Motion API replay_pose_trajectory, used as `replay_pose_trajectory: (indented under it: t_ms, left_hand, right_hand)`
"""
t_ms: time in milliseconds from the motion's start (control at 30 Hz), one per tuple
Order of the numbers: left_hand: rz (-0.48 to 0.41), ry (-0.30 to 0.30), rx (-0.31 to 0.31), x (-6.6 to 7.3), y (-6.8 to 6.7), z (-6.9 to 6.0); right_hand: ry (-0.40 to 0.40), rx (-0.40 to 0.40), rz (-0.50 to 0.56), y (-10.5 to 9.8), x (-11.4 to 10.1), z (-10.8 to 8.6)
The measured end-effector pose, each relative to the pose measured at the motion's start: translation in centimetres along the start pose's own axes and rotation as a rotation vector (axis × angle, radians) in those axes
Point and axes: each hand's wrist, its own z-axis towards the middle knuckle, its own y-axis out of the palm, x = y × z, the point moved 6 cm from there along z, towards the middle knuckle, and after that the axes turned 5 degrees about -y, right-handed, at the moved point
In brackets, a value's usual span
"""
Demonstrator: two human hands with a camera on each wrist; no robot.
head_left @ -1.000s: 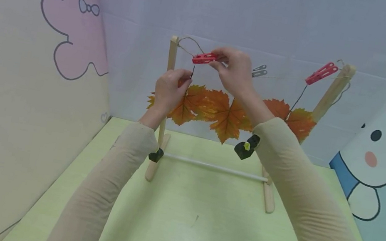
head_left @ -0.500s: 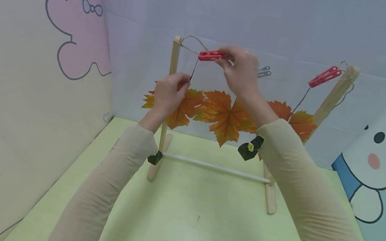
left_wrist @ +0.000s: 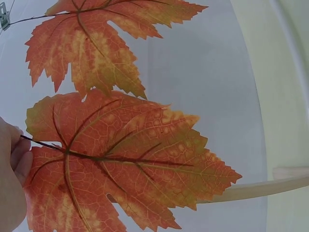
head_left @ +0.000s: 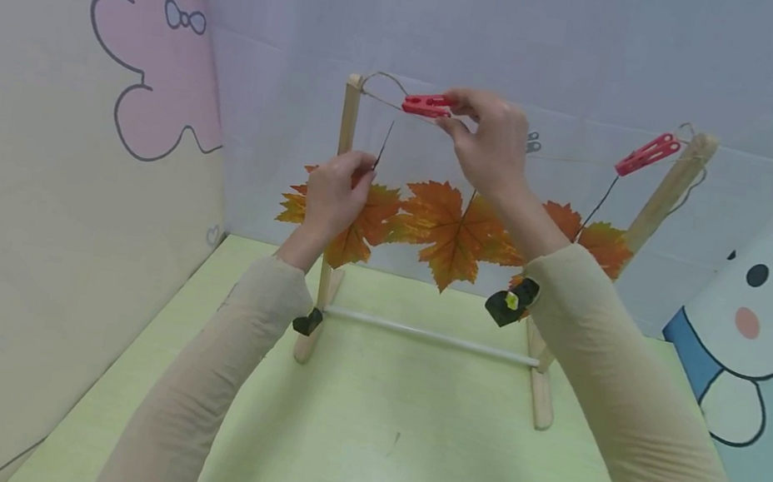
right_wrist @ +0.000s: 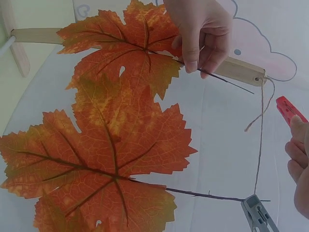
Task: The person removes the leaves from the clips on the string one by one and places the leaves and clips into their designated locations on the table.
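My left hand pinches the dark stem of an orange maple leaf. The stem's upper end points up, apart from any clip in the right wrist view. Between thumb and fingers my right hand holds a red clothespin by its handle end. In the right wrist view that clothespin stands off to the side of the twine. A second maple leaf hangs in the middle, its stem in a grey clothespin. At the right, another red clothespin grips a leaf stem.
The twine runs between two wooden posts, the left post and the right post. A white rod joins their feet low over the pale green table. White cloth hangs behind; printed cartoon walls flank both sides.
The red clothespin has come off the leaf stem and moved slightly right with my right hand. My left hand has lowered a little with the stem and leaf.
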Motion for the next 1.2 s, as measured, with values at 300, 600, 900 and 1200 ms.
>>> replay_pose_trajectory:
  t_ms: [300, 600, 900, 1200]
  left_hand:
    - [0.005, -0.026, 0.0, -0.8, -0.1, -0.7]
    - [0.011, -0.029, -0.012, -2.1, -0.2, -1.6]
    - [0.0, -0.049, -0.035, -3.8, -0.4, -2.8]
    - [0.007, -0.055, -0.045, -4.9, -0.8, -3.9]
  right_hand:
    - [-0.062, -0.016, 0.108, -0.7, -0.6, -1.3]
    - [-0.12, -0.022, 0.104, -1.3, -1.0, -3.6]
    - [-0.138, -0.043, 0.144, -2.0, -0.5, -5.9]
    - [-0.154, -0.072, 0.079, -2.9, 1.0, -8.1]
